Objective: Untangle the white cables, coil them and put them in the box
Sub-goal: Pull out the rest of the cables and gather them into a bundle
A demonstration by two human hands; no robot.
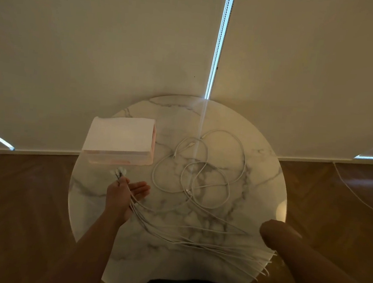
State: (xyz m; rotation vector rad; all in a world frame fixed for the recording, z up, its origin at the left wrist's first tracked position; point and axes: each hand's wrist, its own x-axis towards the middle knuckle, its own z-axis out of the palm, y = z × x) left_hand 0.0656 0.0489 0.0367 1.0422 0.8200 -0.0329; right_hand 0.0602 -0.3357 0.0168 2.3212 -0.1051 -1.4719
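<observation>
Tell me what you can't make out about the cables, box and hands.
Head view:
1. Right hand: blurred, its grip unreadable.
2. Box: white top hides the inside.
3. Cable bundle in the left hand: strands overlap and blur at the edge of the table; count unclear.
4. Loose cables: plugs too small to identify.

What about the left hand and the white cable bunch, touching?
Touching. The head view shows the left hand gripping the white cable bunch, its plugs sticking out above the fingers.

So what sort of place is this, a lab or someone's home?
Most likely a room in a home, not a lab: a round marble-look table, a wooden floor and drawn roller blinds along the wall.
</observation>
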